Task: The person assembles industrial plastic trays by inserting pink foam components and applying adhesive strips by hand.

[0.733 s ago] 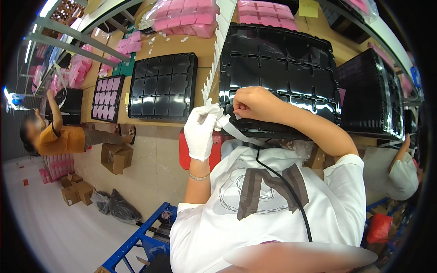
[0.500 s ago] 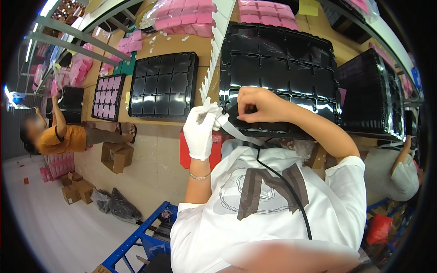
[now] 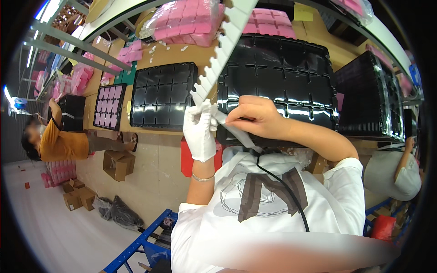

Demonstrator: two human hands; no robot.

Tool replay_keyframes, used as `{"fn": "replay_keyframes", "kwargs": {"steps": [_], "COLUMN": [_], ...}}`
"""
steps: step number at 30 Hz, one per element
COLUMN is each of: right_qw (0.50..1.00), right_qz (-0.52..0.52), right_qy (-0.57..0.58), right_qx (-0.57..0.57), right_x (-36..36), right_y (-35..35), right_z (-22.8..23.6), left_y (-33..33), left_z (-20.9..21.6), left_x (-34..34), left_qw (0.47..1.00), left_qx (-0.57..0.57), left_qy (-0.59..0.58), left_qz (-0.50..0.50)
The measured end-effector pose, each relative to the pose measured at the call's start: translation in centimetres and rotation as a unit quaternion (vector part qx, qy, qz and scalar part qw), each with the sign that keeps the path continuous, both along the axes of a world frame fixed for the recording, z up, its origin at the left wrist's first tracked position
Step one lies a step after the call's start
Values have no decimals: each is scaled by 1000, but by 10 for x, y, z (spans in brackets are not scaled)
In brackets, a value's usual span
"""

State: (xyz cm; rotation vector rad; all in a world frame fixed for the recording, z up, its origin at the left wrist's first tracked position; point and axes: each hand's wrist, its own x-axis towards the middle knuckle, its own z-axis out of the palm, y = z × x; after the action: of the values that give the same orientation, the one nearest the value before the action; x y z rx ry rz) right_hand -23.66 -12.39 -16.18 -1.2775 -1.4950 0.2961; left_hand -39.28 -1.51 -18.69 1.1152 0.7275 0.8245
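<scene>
My left hand, in a white glove, is closed round the lower end of a long white strip with tooth-like pieces along its left edge. The strip slants up and right out of view. Below the glove a smooth pale band hangs toward my shirt. Bare, my right hand has thumb and forefinger pinched together against this band, just right of the glove. Whatever small thing may be between those fingertips is hidden. Behind both hands lies a large black tray with square compartments.
Left along the bench are another black tray and a tray of pink pieces. Wrapped pink foam lies behind. Stacked black trays stand right. A red container sits below my glove. Other people work at far left and right.
My right hand has moved left and slightly down, from beside the strip to the pale band at the glove. The strip's upper part has swung right. My left hand keeps its grip.
</scene>
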Motion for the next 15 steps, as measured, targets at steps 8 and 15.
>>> {"fn": "replay_keyframes", "kwargs": {"steps": [8, 15], "right_qw": [962, 931], "right_qz": [-168, -207], "right_qy": [-147, -179], "right_qx": [-158, -242], "right_x": [178, 179], "right_y": [95, 122], "right_z": [-39, -41], "left_y": [14, 26], "left_z": [-1, -9], "left_x": [9, 7], "left_qw": [999, 1000], "left_qx": [-23, 5], "left_qy": [-22, -12], "left_qz": [17, -25]}}
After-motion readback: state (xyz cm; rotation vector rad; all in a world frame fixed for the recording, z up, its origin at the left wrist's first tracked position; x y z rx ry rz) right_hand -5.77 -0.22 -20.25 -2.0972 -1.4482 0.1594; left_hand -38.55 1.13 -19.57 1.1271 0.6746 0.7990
